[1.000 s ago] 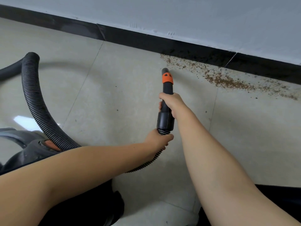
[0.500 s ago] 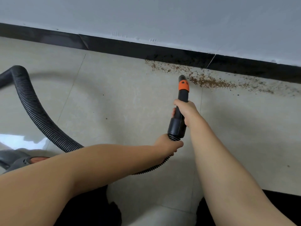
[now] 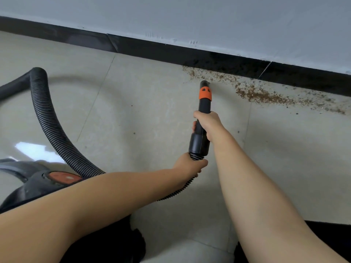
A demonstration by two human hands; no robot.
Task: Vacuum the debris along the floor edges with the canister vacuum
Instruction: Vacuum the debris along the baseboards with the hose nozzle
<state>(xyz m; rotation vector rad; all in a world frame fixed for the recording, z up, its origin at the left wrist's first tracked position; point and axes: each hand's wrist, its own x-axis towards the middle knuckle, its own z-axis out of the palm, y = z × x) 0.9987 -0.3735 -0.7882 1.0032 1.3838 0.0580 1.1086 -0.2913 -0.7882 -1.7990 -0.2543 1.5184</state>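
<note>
The right hand (image 3: 208, 123) has its fingers wrapped tight round the black plastic vacuum nozzle with an orange collar (image 3: 202, 114), and the left hand (image 3: 190, 166) clamps the ribbed black hose (image 3: 49, 122) just behind that nozzle. The nozzle's tip sits at the near edge of the brown crumbly debris (image 3: 254, 93), which trails along the black skirting board (image 3: 171, 52), thickest to the right of the nozzle.

Pale glossy tiled floor (image 3: 152, 111) with thin grout lines, bounded at its far edge by a black baseboard (image 3: 171, 52). Brown granular debris (image 3: 262, 93) lies scattered along that far edge, densest toward the right. A grey canister vacuum (image 3: 28, 183) stands at the near left, its ribbed black hose (image 3: 51, 126) curving above the tiles.
</note>
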